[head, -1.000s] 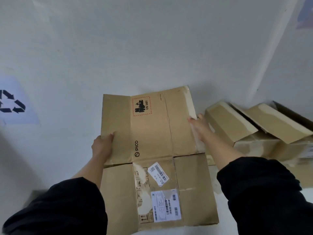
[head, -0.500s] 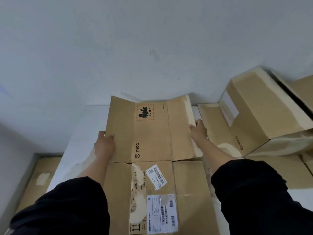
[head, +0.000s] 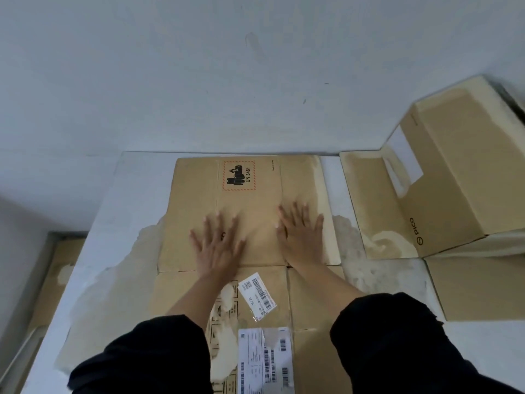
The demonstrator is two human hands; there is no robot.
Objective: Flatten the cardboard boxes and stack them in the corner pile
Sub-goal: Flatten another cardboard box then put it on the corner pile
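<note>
The flattened PICO shipping box (head: 250, 223) lies face-up on a white surface (head: 113, 223), its far edge close to the wall (head: 255, 81) at twelve o'clock. Both hands press down on its far panel. The left hand (head: 217, 245) lies palm-down with fingers straight and splayed, gripping nothing. The right hand (head: 301, 231), at three o'clock from it, lies the same way, flat and spread with nothing held. The spread palms probably serve to push the panels down and keep the creases from springing back up.

A UN 3481 battery label (head: 238, 175) sits at twelve o'clock from the hands. A loose barcode sticker (head: 257, 294) and a white shipping label (head: 265, 362) lie toward six o'clock, between the black sleeves (head: 397, 345).

At two o'clock, a second PICO box (head: 449, 177) leans half-collapsed with flaps raised, so it likely needs flattening next. More flat cardboard (head: 56, 280) lies lower down at eight o'clock.
</note>
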